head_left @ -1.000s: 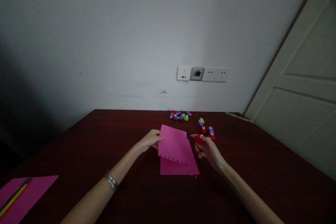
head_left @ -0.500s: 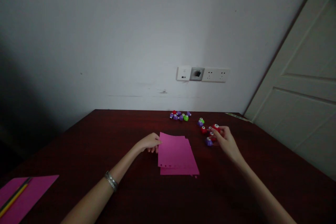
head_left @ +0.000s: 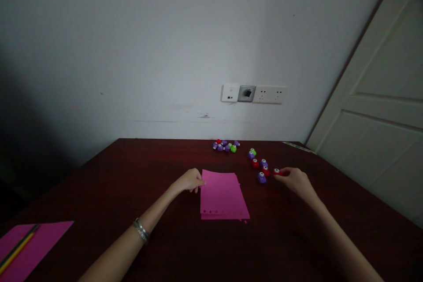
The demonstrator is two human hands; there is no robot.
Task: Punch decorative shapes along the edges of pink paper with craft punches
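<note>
Head cam: looks fwd + down, table (head_left: 214, 246) twd wall (head_left: 165, 53).

Shiny silvery bracelet (head_left: 141, 231) on left forearm (head_left: 114, 252), bare hands (head_left: 189, 180)

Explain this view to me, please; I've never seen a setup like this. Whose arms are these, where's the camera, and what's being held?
There is no machine: these are a person's two bare hands, seen from one camera worn on the head, looking forward and down.

The left hand holds the left edge of the upper of two overlapping pink paper sheets. The right hand has a small, rounded red piece with a white top at its fingertips; whether that touches the dark reddish-brown table is hard to tell.

Similar red, purple and green pieces lie nearby and farther back. At the left edge, a yellow stick and a dark one lie on another pink sheet.
</note>
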